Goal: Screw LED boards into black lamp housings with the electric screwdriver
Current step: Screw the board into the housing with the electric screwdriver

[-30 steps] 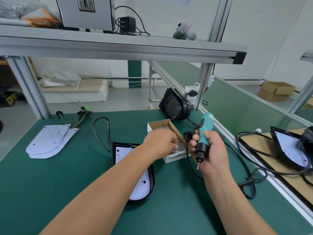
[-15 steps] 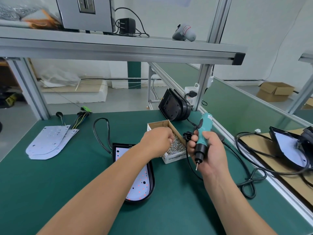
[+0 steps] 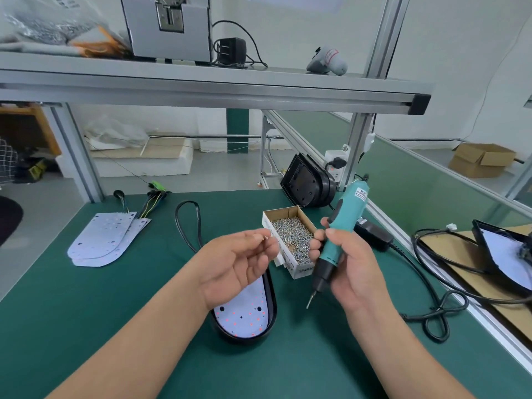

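Far to the left of the left hand, a small pile of spare LED boards [image 3: 106,240] lies flat on the green table [image 3: 86,312]; they are not needed yet. The left hand [image 3: 239,263] is turned palm up, above the far end of the black lamp housing [image 3: 244,339]; its thumb and forefinger pinch what seems to be one small screw [image 3: 266,237], and the other fingers are loosely curled. The housing lies on the table below this hand and reaches nearer to the person; the white LED board [image 3: 244,309] sits inside it; I cannot tell whether any screw is already in it. Between the two hands stands the open cardboard box [image 3: 300,269], full of screws. The right hand [image 3: 348,266] grips the electric screwdriver [image 3: 335,243] around its body; the bit points down and a little to the left, in the air, apart from the board. To the right of this hand, the black cable [image 3: 431,321] lies in loops on the table.

In my judgement, the step in hand is the loading of a screw: it is taken from the box but not yet placed. The next move calls for bringing the screw to the bit tip or into a hole of the board; then the driver must stand upright over that hole; a tilted bit could slip on the board.
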Tool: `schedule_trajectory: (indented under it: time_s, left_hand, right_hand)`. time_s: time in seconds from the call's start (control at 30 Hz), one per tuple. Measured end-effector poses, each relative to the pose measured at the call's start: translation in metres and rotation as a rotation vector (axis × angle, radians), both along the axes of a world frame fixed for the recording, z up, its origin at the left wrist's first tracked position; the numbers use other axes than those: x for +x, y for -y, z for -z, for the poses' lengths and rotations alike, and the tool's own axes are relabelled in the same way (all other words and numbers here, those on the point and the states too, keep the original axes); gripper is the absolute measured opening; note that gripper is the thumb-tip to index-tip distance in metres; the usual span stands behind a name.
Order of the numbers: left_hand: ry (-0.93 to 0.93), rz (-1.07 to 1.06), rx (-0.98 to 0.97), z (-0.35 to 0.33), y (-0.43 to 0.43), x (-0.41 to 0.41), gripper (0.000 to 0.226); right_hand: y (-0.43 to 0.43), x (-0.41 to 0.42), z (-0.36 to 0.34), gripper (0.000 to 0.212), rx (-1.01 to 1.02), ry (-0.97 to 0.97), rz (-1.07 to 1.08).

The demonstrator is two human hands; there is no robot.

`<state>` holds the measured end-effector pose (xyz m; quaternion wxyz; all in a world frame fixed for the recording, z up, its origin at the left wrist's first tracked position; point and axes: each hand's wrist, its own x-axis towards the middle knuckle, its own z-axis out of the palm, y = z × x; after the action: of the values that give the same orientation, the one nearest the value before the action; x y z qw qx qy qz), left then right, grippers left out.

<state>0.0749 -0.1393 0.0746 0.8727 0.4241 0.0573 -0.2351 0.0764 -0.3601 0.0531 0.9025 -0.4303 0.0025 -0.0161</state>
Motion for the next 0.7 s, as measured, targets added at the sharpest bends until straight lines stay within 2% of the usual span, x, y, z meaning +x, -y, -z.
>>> schedule_trajectory:
  time_s: [0.07, 0.17, 0.33, 0.4, 0.57, 0.7]
  left_hand:
    - [-0.043, -0.019, -0.069, 0.002, -0.009, -0.008, 0.019]
    - [-0.059, -0.030, -0.126, 0.003, -0.020, -0.017, 0.020]
    - [-0.036, -0.046, -0.117, 0.006, -0.031, -0.026, 0.019]
    - [-0.004, -0.042, -0.103, 0.006, -0.035, -0.030, 0.020]
    - [0.154, -0.020, 0.057, 0.008, -0.044, -0.034, 0.027]
    - [0.245, -0.013, 0.229, 0.011, -0.046, -0.035, 0.028]
  right_hand:
    - [-0.010, 0.001, -0.008, 0.037, 0.040, 0.033, -0.013]
    - [-0.023, 0.006, -0.023, 0.023, 0.087, 0.100, -0.013]
    - [-0.051, 0.019, -0.044, 0.001, 0.175, 0.142, 0.006]
    - [-0.062, 0.023, -0.045, 0.002, 0.229, 0.136, 0.016]
    - [-0.067, 0.022, -0.033, 0.023, 0.320, 0.165, 0.023]
    - [-0.057, 0.015, -0.026, 0.018, 0.333, 0.219, 0.006]
